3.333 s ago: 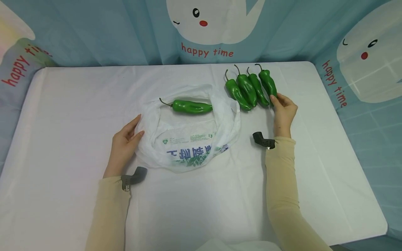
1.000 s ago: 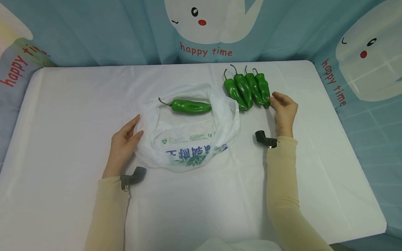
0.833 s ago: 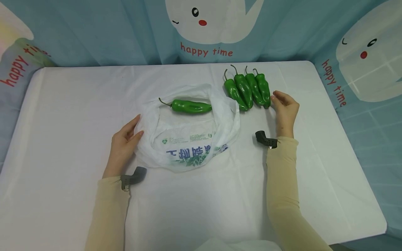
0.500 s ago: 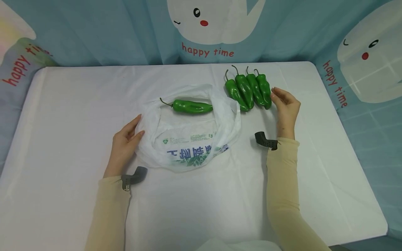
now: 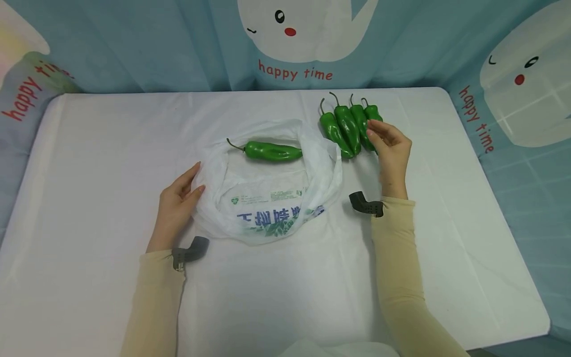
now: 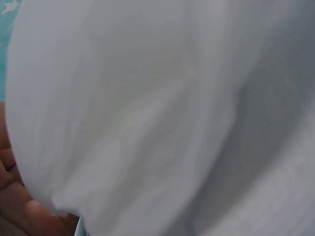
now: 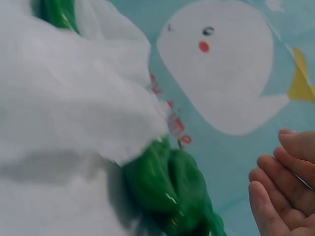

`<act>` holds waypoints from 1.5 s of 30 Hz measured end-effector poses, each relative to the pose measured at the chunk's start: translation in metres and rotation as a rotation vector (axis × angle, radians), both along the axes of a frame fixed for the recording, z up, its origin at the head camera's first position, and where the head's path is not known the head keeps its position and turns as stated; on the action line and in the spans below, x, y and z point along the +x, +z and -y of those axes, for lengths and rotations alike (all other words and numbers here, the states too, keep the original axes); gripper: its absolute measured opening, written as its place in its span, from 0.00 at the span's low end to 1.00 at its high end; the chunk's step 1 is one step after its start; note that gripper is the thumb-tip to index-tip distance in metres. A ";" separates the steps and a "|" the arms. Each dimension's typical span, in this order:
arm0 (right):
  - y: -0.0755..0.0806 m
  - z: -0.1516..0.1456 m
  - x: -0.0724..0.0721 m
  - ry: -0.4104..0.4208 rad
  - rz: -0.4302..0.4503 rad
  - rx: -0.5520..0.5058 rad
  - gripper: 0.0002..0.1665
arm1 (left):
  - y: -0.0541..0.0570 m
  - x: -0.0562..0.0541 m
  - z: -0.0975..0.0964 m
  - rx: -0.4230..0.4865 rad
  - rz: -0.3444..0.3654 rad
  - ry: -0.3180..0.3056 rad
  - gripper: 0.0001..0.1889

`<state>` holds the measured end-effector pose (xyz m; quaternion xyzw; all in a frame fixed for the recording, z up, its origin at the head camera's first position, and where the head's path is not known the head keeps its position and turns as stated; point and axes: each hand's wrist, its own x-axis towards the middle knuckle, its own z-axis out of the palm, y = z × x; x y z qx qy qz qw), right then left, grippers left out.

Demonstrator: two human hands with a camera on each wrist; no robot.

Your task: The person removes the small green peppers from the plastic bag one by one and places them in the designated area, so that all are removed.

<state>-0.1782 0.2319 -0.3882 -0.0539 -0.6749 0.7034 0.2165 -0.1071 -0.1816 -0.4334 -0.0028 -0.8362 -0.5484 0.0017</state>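
A white plastic bag lies with its mouth spread wide, blue and green print showing inside. One long green pepper rests in it, stem to the left. My left hand stays at the bag's left side, thumb and fingers apart against the plastic; the bag fills most of the left wrist view. Several more green peppers lie side by side at the bag's upper right. Over the rightmost one hovers my right hand, its loosely bent fingers empty in the right wrist view and partly covering that pepper from the head camera.
A white cloth covers the table. Behind and to the right hangs a blue curtain with white cartoon prints. Each wrist carries a dark camera mount, the right one standing out toward the bag.
The rightmost pepper was pushed left until it lay close against the others. My right hand then let go of it, drew off slightly and came back left over it. The left hand stayed put.
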 end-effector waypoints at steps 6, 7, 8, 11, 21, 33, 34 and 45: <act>0.001 0.017 0.001 0.061 -0.001 0.084 0.12 | 0.000 0.000 0.001 0.012 -0.008 -0.003 0.27; 0.001 0.019 0.002 0.070 -0.002 0.096 0.12 | 0.000 0.000 0.001 0.011 -0.010 -0.005 0.27; 0.001 0.021 0.002 0.081 -0.004 0.104 0.12 | 0.000 0.000 0.001 0.009 -0.012 -0.006 0.27; 0.002 0.027 0.003 0.117 -0.005 0.093 0.12 | -0.001 0.000 0.001 0.011 -0.020 -0.006 0.27; 0.002 0.048 0.007 0.246 -0.023 0.139 0.14 | -0.001 -0.002 0.001 0.009 -0.010 -0.004 0.27; 0.002 0.079 0.006 0.458 -0.004 0.224 0.17 | 0.002 0.000 0.000 0.015 -0.012 -0.007 0.27; 0.002 0.081 0.006 0.473 0.002 0.226 0.16 | 0.002 0.000 0.000 0.017 -0.013 -0.008 0.27; -0.008 0.093 0.000 0.551 0.082 0.242 0.17 | 0.002 0.001 0.001 0.018 -0.039 -0.013 0.27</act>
